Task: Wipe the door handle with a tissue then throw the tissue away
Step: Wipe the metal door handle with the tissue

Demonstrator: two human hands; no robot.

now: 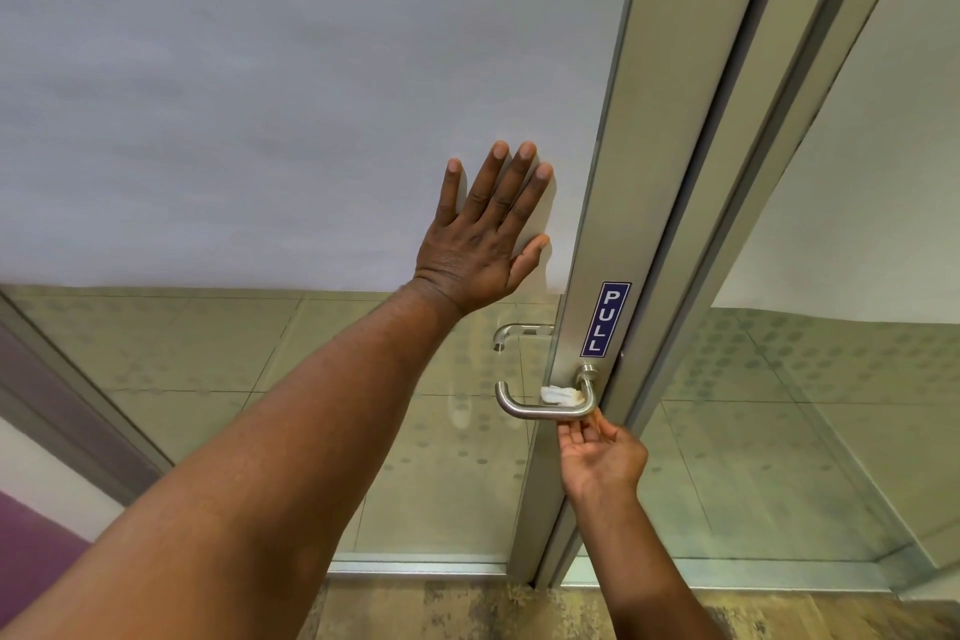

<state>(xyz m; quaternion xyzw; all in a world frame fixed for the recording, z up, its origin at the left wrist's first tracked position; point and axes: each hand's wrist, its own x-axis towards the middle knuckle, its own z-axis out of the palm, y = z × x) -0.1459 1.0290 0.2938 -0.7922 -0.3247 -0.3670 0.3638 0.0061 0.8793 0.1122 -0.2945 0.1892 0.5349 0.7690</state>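
A brushed-steel lever door handle [540, 410] sticks out from the metal door frame just below a blue PULL sticker. A small white tissue [560, 394] is pressed behind the handle's bar near its right bend. My right hand [602, 455] reaches up from below, palm up, its fingers wrapped around the bar and holding the tissue against it. My left hand [485, 234] lies flat with fingers spread on the frosted glass of the door, above and left of the handle, holding nothing.
The glass door [291, 120] is frosted on top and clear below, with a second handle [519, 334] visible through it. A metal frame [675, 172] and another glass panel stand to the right. A purple wall is at the lower left.
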